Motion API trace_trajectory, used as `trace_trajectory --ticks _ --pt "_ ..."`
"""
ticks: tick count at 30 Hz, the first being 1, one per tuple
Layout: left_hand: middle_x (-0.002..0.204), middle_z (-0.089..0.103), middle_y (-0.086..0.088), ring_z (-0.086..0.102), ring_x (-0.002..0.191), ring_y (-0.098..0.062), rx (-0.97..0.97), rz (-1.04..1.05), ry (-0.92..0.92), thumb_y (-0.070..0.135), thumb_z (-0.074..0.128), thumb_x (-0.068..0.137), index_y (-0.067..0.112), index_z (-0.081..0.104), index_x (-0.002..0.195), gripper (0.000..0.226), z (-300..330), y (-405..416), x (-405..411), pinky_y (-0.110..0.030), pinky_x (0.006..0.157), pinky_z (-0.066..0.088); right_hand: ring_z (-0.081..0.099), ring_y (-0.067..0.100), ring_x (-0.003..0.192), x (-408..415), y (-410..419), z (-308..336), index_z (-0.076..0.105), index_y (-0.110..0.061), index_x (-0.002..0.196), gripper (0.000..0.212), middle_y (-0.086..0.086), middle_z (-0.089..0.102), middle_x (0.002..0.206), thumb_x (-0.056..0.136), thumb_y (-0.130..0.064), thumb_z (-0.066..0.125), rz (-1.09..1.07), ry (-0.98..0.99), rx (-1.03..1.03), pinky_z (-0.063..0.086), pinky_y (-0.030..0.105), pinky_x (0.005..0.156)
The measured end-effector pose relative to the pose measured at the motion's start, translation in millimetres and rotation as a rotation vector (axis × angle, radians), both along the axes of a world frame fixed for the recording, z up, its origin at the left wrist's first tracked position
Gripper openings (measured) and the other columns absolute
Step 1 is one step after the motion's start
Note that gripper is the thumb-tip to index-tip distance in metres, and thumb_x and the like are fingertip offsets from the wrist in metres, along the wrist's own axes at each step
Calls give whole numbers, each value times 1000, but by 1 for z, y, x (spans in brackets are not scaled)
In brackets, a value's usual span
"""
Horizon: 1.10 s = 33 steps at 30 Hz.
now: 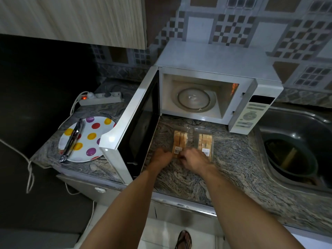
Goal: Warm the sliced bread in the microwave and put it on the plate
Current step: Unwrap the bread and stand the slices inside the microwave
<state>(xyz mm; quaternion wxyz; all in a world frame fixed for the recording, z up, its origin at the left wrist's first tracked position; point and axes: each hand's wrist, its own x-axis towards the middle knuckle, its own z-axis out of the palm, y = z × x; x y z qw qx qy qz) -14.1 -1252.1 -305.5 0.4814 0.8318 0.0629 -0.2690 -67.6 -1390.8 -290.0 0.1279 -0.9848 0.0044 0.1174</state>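
Two clear plastic packs of sliced bread lie side by side on the granite counter in front of the microwave: a left pack (180, 141) and a right pack (205, 143). My left hand (161, 157) and my right hand (194, 159) both rest at the near end of the left pack, fingers curled on its edge by the label. The white microwave (212, 56) stands with its door (125, 126) swung wide open to the left; its glass turntable (193, 99) is bare. A white plate with coloured dots (91, 136) sits left of the door, with metal tongs (72, 141) lying on it.
A power strip (100, 98) with a lit red switch lies at the back left, its cord hanging off the counter. A steel sink (294, 141) holding a dark pot (291, 159) is at the right. An upper cabinet (71, 18) overhangs the left side.
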Motion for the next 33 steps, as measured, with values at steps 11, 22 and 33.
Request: trace_trajectory --ticks 11,22,33 --pt "90 69 0 63 89 -18 -33 -76 -4 0 79 71 23 66 91 32 -6 6 -2 -32 83 51 59 22 78 14 -1 -7 60 -16 90 11 5 60 90 88 -6 56 -23 92 9 46 29 66" --pt "105 67 1 62 101 -19 98 -117 -17 6 84 68 18 67 107 45 -16 3 7 -27 89 50 61 16 81 26 -10 15 66 -14 96 10 3 65 95 93 -21 59 -84 199 180 47 27 65" --pt "82 73 -12 71 82 -30 143 -270 76 11 71 68 9 69 78 11 9 -1 17 -42 82 60 62 17 79 40 -34 95 67 -26 82 10 -4 66 84 84 -27 57 -45 -37 123 54 34 67"
